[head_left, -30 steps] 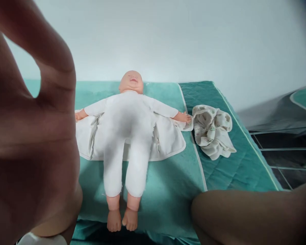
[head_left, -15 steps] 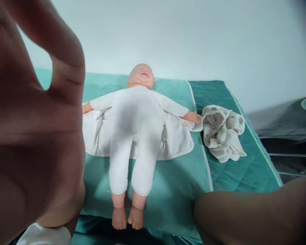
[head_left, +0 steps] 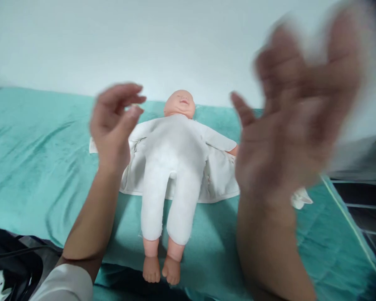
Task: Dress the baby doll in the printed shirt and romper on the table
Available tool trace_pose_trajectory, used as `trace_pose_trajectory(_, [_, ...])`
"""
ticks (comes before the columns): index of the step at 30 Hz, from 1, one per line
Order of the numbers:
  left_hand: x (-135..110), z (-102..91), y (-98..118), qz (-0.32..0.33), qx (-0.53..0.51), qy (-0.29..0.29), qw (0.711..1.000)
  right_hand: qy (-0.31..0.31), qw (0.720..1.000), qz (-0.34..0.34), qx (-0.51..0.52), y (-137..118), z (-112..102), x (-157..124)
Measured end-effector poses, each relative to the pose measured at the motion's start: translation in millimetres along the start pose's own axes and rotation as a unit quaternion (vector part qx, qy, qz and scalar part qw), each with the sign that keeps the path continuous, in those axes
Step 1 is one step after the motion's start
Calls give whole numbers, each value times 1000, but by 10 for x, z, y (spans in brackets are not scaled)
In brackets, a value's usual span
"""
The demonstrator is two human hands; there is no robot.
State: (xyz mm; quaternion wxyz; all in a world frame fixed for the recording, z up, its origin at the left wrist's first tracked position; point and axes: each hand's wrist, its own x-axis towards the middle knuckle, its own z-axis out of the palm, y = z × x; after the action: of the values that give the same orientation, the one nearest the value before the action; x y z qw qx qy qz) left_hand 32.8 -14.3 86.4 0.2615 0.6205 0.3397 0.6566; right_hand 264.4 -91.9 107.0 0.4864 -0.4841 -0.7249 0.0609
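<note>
A baby doll (head_left: 175,146) with a white cloth body lies face up, its arms spread and bare feet toward me. Beneath it a white garment (head_left: 221,177) is spread out on both sides. My left hand (head_left: 113,121) is raised in front of the doll's arm on the left, fingers curved with a gap to the thumb, nothing in it. Nearer the camera, my right hand (head_left: 282,125) is up on the right, blurred, with fingers apart and palm showing. It covers part of the doll's far right hand.
A green cover (head_left: 44,159) lies under the doll, against a pale wall (head_left: 175,42). A bunched white cloth (head_left: 301,197) shows only partly behind my right wrist. Dark items (head_left: 12,263) are at the lower left, and a dark rack (head_left: 363,209) stands beyond the right edge.
The hand that filled the left side close to the camera is no longer there. Both hands now show raised, one on either side of the doll. The view has shifted slightly left.
</note>
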Motion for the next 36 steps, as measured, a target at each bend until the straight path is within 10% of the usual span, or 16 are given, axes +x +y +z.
trace_pose_trajectory(5, [-38, -49, -559, -94, 240, -57, 964, -55, 997, 11, 62, 215, 540, 105])
trace_pose_trajectory(10, [-83, -123, -597, -148, 407, -259, 863, -208, 974, 12, -89, 238, 907, 450])
trace_pose_trajectory(18, [-121, -169, -610, -169, 500, -324, 785, -500, 825, -20, -262, 121, 1638, 1090])
trace_pose_trajectory(21, [-162, -226, -611, -180, 489, -309, 796, -506, 818, -43, -270, 189, 1770, 1090])
trace_pose_trajectory(29, [-295, -386, -667, -172, 529, -194, 808, -369, 905, -49, -209, 338, 1511, 932])
trace_pose_trajectory(36, [-207, -459, -794, -190, 510, -171, 822, -380, 904, -84, -175, 231, 1431, 861])
